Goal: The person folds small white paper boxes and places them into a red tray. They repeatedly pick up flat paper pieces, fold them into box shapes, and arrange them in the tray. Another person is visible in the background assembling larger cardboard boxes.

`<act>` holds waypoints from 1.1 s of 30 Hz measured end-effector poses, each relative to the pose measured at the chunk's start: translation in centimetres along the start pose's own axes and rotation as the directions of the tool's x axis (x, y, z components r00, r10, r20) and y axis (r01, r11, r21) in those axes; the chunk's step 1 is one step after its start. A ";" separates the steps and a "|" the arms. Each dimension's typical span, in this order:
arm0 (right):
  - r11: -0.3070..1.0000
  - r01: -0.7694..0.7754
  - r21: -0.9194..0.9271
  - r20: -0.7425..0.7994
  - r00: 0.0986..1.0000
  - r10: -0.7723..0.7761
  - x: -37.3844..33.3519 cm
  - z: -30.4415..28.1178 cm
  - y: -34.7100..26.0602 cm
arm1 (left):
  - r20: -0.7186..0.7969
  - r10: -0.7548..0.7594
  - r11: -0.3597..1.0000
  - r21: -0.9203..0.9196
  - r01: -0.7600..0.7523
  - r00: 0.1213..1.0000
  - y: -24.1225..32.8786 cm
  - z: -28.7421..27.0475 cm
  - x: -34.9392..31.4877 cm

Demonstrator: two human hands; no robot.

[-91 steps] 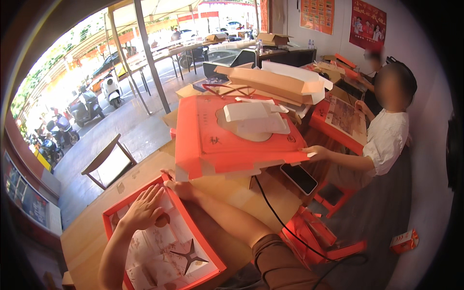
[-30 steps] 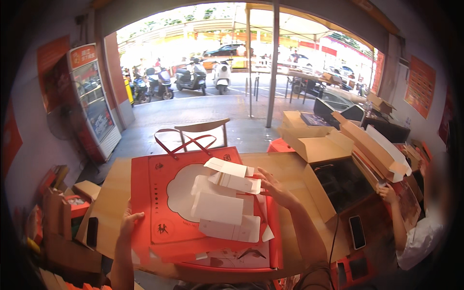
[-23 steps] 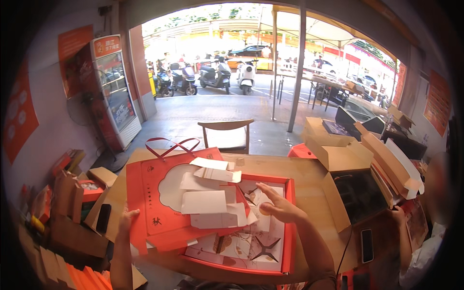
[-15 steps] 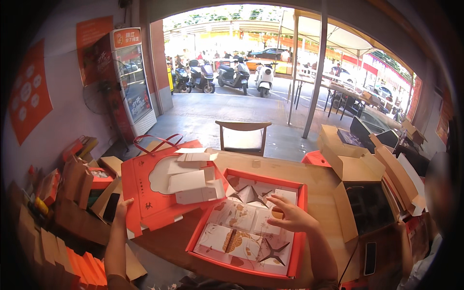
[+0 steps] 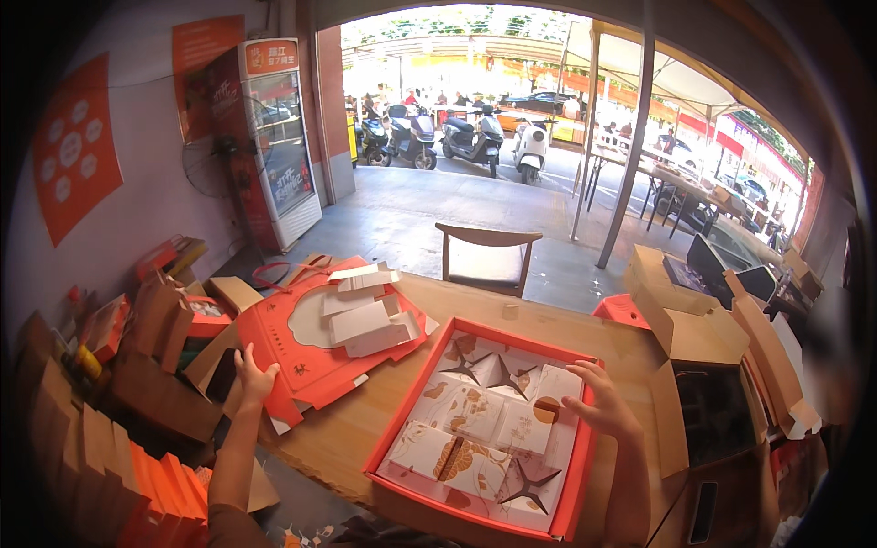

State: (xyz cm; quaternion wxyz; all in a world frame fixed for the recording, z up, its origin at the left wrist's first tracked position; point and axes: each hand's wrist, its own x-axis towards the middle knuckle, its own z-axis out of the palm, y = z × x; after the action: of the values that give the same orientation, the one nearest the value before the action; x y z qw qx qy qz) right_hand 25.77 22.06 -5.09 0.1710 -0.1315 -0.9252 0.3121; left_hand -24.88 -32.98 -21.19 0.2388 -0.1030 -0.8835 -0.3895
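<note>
A red folding carton bag (image 5: 301,382) with ribbon handles and a pale scalloped window lies tilted across the table's left part. Two small white boxes (image 5: 370,327) with open flaps rest on top of it. My left hand (image 5: 256,376) is at the carton's left edge, fingers spread, not gripping. In front of me stands an open red gift box (image 5: 585,457). Several small patterned white boxes (image 5: 473,413) sit inside, among star-shaped dark openings (image 5: 530,484) in its insert. Over the gift box's right rim hovers my right hand (image 5: 605,402), open, with nothing in it.
Behind the wooden table (image 5: 539,315) stands a chair (image 5: 487,260). Cardboard cartons (image 5: 694,333) crowd the right side, near a phone (image 5: 702,511). Stacked folded cartons (image 5: 100,457) lie at the left. A blurred person (image 5: 827,365) is at the far right.
The red carton bag has gone down onto the table at the left, and my left hand has let go of it. My right hand has moved off the small boxes toward the right rim.
</note>
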 end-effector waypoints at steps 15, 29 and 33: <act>0.986 0.153 -0.063 0.051 0.987 -0.150 -0.7 -1.2 -5.1 | 0.699 0.355 0.850 0.034 -0.526 0.620 19.2 9.8 3.0; 0.951 0.294 0.100 -0.061 0.955 -0.289 -2.8 -7.1 -11.8 | 0.779 0.236 0.823 0.157 -0.545 0.580 22.2 7.8 1.9; 0.959 0.278 0.058 -0.083 0.959 -0.273 -3.2 -7.2 -11.0 | 0.756 0.185 0.700 0.347 -0.624 0.627 26.2 6.1 0.1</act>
State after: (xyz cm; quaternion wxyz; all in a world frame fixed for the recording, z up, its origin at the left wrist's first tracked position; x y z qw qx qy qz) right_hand 30.03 16.28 6.43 0.2516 -0.0071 -0.9162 0.3119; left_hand -17.41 -10.72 -7.94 0.0091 -0.3653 -0.9303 0.0330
